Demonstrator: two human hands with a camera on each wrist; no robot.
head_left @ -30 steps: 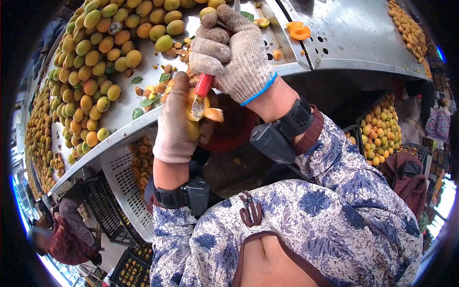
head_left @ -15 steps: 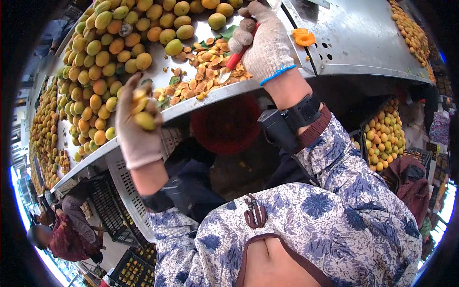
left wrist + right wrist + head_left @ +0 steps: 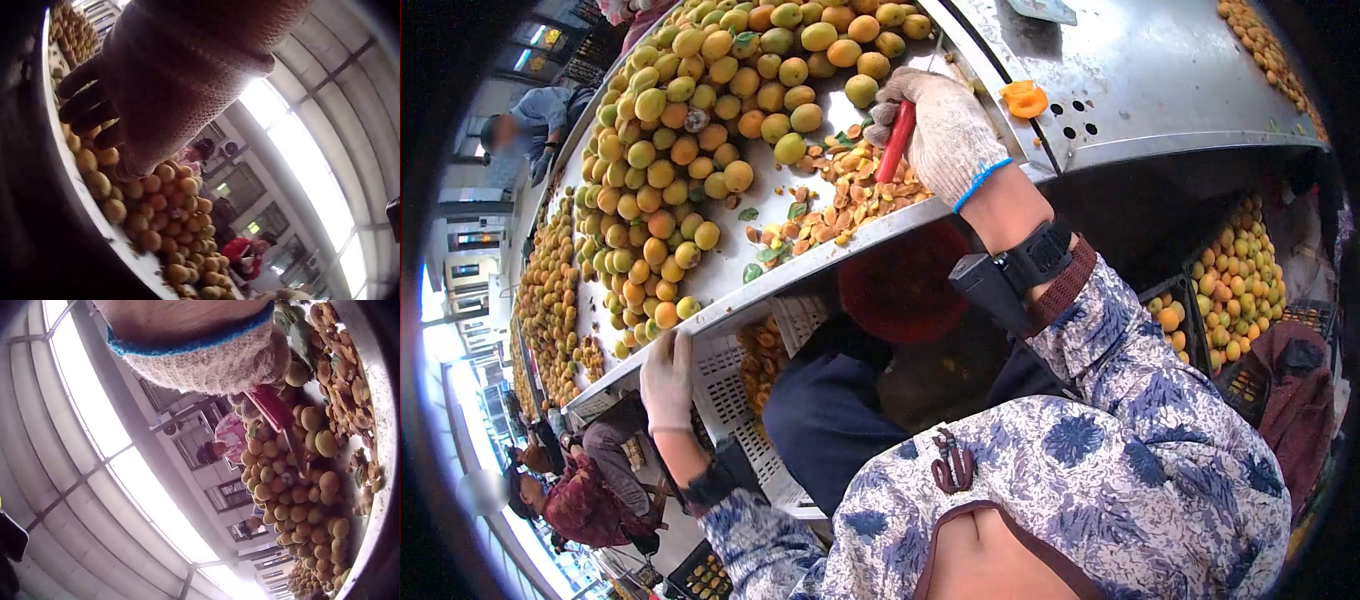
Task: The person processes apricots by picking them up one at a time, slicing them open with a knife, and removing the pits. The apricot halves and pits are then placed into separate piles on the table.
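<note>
My gloved left hand (image 3: 667, 388) is at the front edge of the metal table (image 3: 740, 296), beside a white crate (image 3: 722, 385). In the left wrist view its fingers extend loosely near yellow-orange fruit (image 3: 115, 210), and no held fruit shows. My gloved right hand (image 3: 945, 135) grips a red-handled tool (image 3: 897, 142) above a pile of pits and scraps (image 3: 860, 185). The right wrist view shows the red handle (image 3: 272, 410) and a narrow metal blade (image 3: 295, 452) sticking out from the glove.
Whole fruit (image 3: 670, 170) covers much of the table's left side. Split fruit (image 3: 1025, 99) lies on the right metal surface. A red tub (image 3: 905, 285) stands below the edge, orange pieces (image 3: 762, 365) lie in the white crate, and more fruit (image 3: 1238, 285) fills a crate at right.
My left hand has moved left and down from the tool to the table edge, and the fruit it held is out of sight. My right hand still grips the tool, its handle now more upright.
</note>
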